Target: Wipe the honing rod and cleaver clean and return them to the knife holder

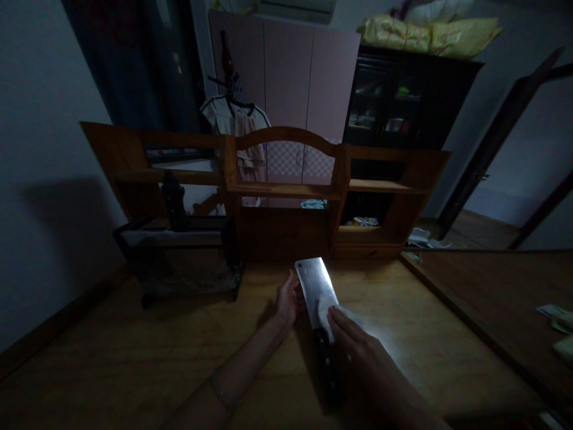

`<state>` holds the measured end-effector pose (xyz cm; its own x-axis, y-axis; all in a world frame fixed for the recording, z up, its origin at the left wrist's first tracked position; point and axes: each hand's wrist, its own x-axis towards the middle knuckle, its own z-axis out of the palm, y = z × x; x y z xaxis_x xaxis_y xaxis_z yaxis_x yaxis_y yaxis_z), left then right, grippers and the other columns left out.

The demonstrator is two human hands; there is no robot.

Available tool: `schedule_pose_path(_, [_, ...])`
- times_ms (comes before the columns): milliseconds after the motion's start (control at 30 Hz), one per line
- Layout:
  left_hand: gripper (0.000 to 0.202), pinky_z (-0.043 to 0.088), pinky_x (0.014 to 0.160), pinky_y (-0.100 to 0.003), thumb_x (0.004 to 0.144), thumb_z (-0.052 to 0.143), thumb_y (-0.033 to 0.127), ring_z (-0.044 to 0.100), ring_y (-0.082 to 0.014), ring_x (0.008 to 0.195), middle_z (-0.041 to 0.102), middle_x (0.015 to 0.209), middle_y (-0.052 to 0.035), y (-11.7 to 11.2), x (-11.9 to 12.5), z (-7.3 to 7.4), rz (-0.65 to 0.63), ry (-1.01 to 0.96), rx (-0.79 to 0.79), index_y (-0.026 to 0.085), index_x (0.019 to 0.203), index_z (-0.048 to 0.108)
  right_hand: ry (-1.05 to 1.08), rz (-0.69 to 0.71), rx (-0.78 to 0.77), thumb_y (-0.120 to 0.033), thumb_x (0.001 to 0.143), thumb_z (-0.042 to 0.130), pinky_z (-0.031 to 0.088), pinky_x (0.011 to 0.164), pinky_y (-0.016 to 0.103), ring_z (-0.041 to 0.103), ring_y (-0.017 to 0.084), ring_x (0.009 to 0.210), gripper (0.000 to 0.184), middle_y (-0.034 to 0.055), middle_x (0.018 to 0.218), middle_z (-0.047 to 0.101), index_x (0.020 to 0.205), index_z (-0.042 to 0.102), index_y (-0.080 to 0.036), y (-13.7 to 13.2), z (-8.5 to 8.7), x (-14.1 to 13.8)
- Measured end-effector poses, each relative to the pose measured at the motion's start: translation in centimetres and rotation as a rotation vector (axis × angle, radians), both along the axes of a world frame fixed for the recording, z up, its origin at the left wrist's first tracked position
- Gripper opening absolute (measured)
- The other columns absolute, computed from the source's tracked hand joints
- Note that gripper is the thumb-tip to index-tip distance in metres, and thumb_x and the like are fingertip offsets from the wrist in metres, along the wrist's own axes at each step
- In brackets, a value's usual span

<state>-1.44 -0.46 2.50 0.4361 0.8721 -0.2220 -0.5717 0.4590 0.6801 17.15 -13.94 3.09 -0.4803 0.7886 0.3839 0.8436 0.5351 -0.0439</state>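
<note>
I watched the right hand [358,343], its fingers gripping a crumpled white cloth [325,315] against a broad silver, black-handled cleaver [314,289] pointing toward the far edge of the yellowish wooden surface [371,289], while the left hand [287,303] sat at the cleaver's left side, its fingers' hold unclear to me.

The left hand [287,303] and right hand [358,341] are bare, and so is the left forearm [253,351]; around it I notice a bracelet [220,389], one thin loop, its colour hard to tell in this dimness.
</note>
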Motion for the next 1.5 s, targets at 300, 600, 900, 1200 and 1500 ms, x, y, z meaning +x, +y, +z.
schedule_pose_path(300, [0.059, 0.049, 0.068, -0.034, 0.083, 0.046, 0.063, 0.062, -0.0216, 0.07, 0.064, 0.084, -0.0135, 0.1, 0.1, -0.5, -0.004, -0.036, -0.011, 0.008, 0.1, 0.063, 0.026, 0.058, 0.124, 0.008, 0.083, 0.024, 0.033, 0.111, 0.033, 0.022, 0.016, 0.139, 0.068, 0.0085, 0.151, 0.021, 0.147, 0.026, -0.012, -1.1, 2.9, -1.0])
schedule_pose_path(600, [0.058, 0.048, 0.065, -0.035, 0.085, 0.044, 0.062, 0.062, -0.0219, 0.066, 0.065, 0.08, -0.0126, -0.2, 0.0, 0.1, -0.009, -0.028, -0.008, 0.009, 0.098, 0.064, 0.036, 0.043, -0.033, 0.003, 0.082, 0.031, 0.038, 0.107, 0.035, 0.033, 0.02, 0.133, 0.061, 0.0132, 0.144, 0.033, 0.141, 0.039, -0.009, 0.8, 2.0, -0.3])
schedule_pose_path(900, [0.062, 0.048, 0.066, -0.033, 0.084, 0.044, 0.064, 0.061, -0.0217, 0.07, 0.064, 0.085, -0.0131, -0.2, 0.1, 0.1, -0.003, 0.004, -0.008, 0.009, 0.106, 0.063, 0.14, -0.035, 0.13, 0.008, 0.083, 0.025, 0.034, 0.111, 0.036, 0.027, 0.017, 0.137, 0.069, 0.0089, 0.15, 0.024, 0.148, 0.026, -0.017, 0.5, 2.8, 1.0])
schedule_pose_path(1200, [0.059, 0.048, 0.068, -0.033, 0.089, 0.039, 0.059, 0.062, -0.0215, 0.068, 0.065, 0.084, -0.0153, -0.5, 0.2, 0.7, -0.016, -0.064, 0.026, 0.006, 0.101, 0.063, -0.012, 0.163, -0.09, 0.0, 0.086, 0.033, 0.031, 0.112, 0.03, 0.023, 0.015, 0.138, 0.063, 0.0091, 0.15, 0.023, 0.147, 0.027, -0.012, 0.2, 2.5, -1.8])
schedule_pose_path(1500, [0.06, 0.049, 0.063, -0.035, 0.083, 0.046, 0.064, 0.06, -0.0208, 0.065, 0.063, 0.081, -0.012, -0.3, 0.1, 0.1, 0.017, 0.0, -0.004, 0.009, 0.101, 0.064, 0.178, -0.129, 0.081, 0.005, 0.082, 0.03, 0.04, 0.105, 0.039, 0.037, 0.02, 0.131, 0.066, 0.0107, 0.144, 0.035, 0.143, 0.038, -0.019, 2.9, 1.8, 2.0])
